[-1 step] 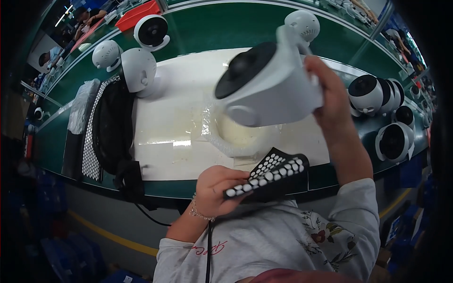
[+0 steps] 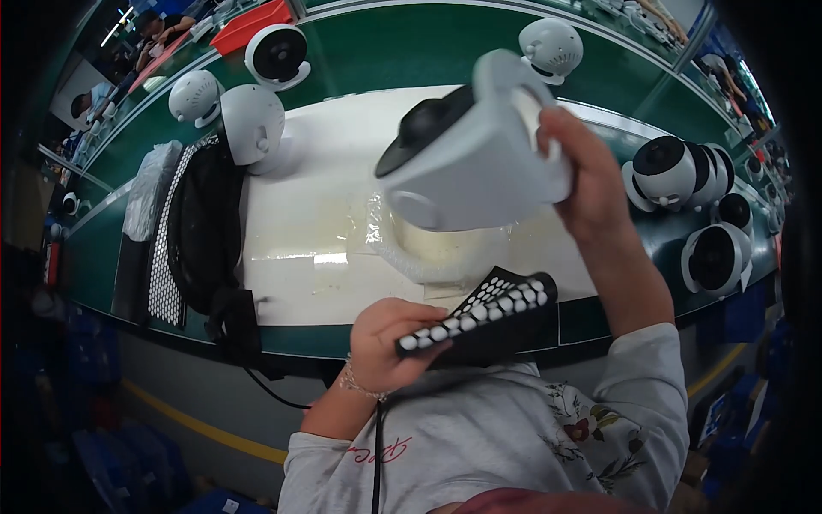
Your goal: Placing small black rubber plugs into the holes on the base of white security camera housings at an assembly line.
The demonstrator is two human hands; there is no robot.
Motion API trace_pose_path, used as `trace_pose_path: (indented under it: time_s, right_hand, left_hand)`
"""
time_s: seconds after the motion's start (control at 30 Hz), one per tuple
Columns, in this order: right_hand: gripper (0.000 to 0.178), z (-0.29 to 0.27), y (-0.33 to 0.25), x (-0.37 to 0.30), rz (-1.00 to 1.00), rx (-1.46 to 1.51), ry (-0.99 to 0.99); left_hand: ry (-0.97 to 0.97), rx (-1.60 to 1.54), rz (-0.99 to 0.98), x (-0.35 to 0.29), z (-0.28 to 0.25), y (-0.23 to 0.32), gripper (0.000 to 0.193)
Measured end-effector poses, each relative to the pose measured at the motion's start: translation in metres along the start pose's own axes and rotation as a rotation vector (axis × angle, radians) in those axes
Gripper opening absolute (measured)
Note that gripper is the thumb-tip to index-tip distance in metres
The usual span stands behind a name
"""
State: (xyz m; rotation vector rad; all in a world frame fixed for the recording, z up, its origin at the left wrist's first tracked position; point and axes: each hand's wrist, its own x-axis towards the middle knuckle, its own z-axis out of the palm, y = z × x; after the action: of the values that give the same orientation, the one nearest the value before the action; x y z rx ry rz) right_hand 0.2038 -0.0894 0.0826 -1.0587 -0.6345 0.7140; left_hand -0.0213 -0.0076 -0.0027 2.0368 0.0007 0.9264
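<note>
My right hand (image 2: 595, 184) is closed on the edge of a white security camera (image 2: 471, 184) with a rounded body and a black front. The camera is tilted in the air above a ring of bubble wrap (image 2: 419, 267), its front toward the upper left. Nearer to me, my left hand (image 2: 385, 347) pinches a black sheet (image 2: 505, 330) with rows of white round pads, folded or bent over itself. Its lower end lies at the table's front edge. The fingertips of my left hand are partly hidden behind the sheet.
A white mat (image 2: 300, 223) covers the middle of the green table (image 2: 377, 43). At left lie a black pouch (image 2: 205, 231), a dotted strip (image 2: 165, 283) and a clear plastic bag (image 2: 152, 193). White cameras (image 2: 715, 257) stand at right, more at the back. A red bin (image 2: 253, 26) is at the far left.
The camera in my right hand has shifted slightly left and turned a little, showing less of its black front. My left hand and the black sheet have moved slightly left and up.
</note>
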Motion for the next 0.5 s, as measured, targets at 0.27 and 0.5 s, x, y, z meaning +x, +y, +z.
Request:
trace_pose_path:
  time_s: [0.27,0.5]
  right_hand:
    - [0.038,-0.004,0.019,-0.015,0.449,-0.114,-0.236]
    - [0.046,-0.020,-0.008,-0.020,0.372,-0.611,-0.427]
  left_hand:
    - [0.373,-0.444,-0.378,-0.013,-0.005,0.000,0.019]
    - [0.477,-0.552,-0.424,-0.010,-0.002,0.008,0.020]
